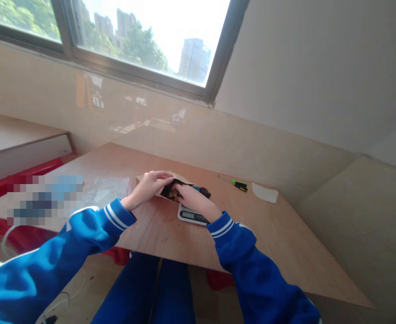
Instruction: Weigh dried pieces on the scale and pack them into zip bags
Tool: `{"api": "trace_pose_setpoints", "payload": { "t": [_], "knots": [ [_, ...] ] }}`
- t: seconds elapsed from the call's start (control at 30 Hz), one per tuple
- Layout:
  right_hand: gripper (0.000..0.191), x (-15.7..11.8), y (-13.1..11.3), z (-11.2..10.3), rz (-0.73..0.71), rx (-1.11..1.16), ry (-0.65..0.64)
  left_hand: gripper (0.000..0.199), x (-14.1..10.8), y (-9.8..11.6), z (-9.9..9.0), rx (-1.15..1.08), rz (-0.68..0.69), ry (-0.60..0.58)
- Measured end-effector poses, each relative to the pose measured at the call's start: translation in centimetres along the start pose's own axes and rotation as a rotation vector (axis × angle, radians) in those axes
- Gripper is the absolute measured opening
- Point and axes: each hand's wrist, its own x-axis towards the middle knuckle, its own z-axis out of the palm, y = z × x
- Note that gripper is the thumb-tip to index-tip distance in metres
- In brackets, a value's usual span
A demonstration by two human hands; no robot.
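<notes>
A tan paper bag with a dark inside lies on the table, its mouth facing me. My left hand is closed on the bag's upper edge. At the mouth is my right hand, its fingers bent inside and partly hidden; whatever they grip cannot be made out. Small brownish-yellow bits show by those fingertips. Below my right wrist sits a white kitchen scale with a grey display, partly covered by the hand. Just behind that hand, a teal and dark-brown object is partly hidden.
Clear plastic bags lie left on the wooden table. Toward the back right are a green screwdriver and a black-yellow one, beside a piece of white paper. Red stools stand beneath. A tiled wall and window close the far side.
</notes>
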Motion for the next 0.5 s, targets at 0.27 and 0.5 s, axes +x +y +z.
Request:
{"api": "trace_pose_setpoints", "payload": {
  "t": [0.27,0.5],
  "knots": [
    [0.044,0.8,-0.1,0.3,0.049,0.038,-0.089,0.031,-0.4,0.6,0.1,0.004,-0.023,0.0],
    [0.047,3.0,0.4,0.5,0.013,-0.016,-0.032,0.03,-0.3,0.8,0.1,0.02,-0.028,0.023]
  ]
}}
